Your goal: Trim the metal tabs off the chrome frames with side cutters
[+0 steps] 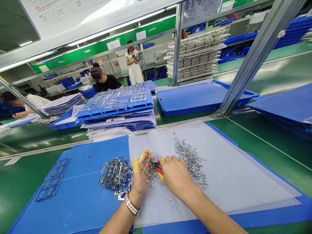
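My left hand (139, 184), with yellow finger cots on some fingers, grips a thin rectangular metal frame (147, 178) tilted up on its edge. Closed around the red handles of hand pliers (159, 170) is my right hand (175, 174); the tool's tip lies close to the frame and is hard to make out. Small shiny metal pieces (153, 174) lie beneath both hands. Just left of my left hand is a tangled heap of similar metal frames (115, 175). Right of the tool, a larger spread of loose metal pieces (188, 159) covers part of the white translucent sheet (226, 175).
Two separate frames (50, 188) lie on the blue board (80, 201) at left. Beyond the bench edge, stacked blue sheets (117, 112) carry more frames, beside a blue tray (192, 97). A metal post (258, 58) slants at right. Several people are farther back.
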`<state>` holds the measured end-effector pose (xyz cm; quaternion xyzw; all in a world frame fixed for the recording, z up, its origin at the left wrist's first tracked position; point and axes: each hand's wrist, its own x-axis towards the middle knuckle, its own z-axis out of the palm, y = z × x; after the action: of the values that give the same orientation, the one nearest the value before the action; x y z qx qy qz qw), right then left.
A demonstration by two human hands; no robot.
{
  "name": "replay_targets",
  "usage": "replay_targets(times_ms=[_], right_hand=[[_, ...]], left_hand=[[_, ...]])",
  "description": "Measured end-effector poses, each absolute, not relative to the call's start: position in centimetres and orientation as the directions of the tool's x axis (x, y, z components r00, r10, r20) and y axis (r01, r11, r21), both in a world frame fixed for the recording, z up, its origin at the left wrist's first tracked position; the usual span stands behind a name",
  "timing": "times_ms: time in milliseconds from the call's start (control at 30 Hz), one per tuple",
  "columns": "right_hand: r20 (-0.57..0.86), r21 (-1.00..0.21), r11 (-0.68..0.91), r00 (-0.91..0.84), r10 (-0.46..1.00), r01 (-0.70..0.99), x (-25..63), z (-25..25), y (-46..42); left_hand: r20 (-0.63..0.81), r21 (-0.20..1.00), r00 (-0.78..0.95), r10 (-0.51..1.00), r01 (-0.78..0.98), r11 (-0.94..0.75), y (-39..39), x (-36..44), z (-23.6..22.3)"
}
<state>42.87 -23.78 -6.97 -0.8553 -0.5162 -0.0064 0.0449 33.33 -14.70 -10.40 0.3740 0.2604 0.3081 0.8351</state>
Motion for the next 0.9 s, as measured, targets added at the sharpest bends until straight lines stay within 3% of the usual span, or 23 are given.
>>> replay_targets(times_ms=[367,667,900], right_hand=[[0.075,-0.097,-0.438,0.445,0.892,0.894,41.6,-6.9,-24.6],[0.059,-0.158,-0.396,0.409,0.911,0.905,41.0,-7.1,-24.1],[0.067,-0.086,-0.411,0.417,0.906,0.908,40.5,-7.1,-24.0]], left_hand=[[-0.26,0.612,0.682,0.684,-0.431,0.662,-14.0,33.3,-9.2],[-0.193,0.679,0.659,0.727,-0.446,0.583,-14.4,33.5,-10.0],[-0.207,0.721,0.623,0.754,-0.424,0.548,-14.4,33.5,-10.0]])
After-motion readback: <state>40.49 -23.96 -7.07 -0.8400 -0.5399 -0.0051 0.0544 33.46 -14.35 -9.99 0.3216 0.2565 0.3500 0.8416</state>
